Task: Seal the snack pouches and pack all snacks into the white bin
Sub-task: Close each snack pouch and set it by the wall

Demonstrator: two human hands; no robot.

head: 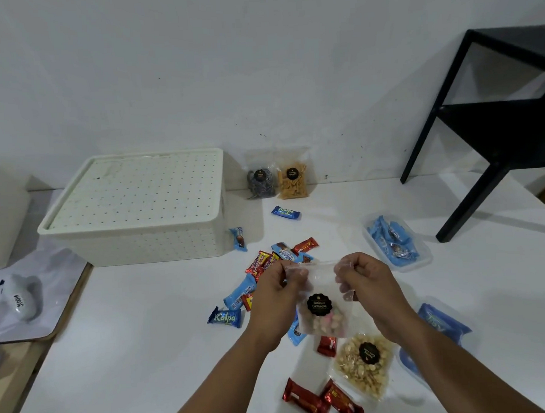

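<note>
I hold a clear biscuit pouch point(324, 310) with a black round label upright above the white surface. My left hand point(276, 295) pinches its top left corner and my right hand point(366, 280) pinches its top right corner. A second clear pouch of pale snacks point(364, 363) lies flat just below my hands. Two more pouches point(277, 178) lean against the wall behind. The white perforated bin point(140, 212) stands at the left with its lid on. Several loose blue and red wrapped snacks point(267, 269) lie scattered between the bin and my hands.
A clear tray of blue snacks point(394, 241) sits at the right. A blue packet point(442, 323) lies under my right forearm. A black table point(495, 118) stands at the far right. A white mat with a grey object point(22, 298) lies at the left.
</note>
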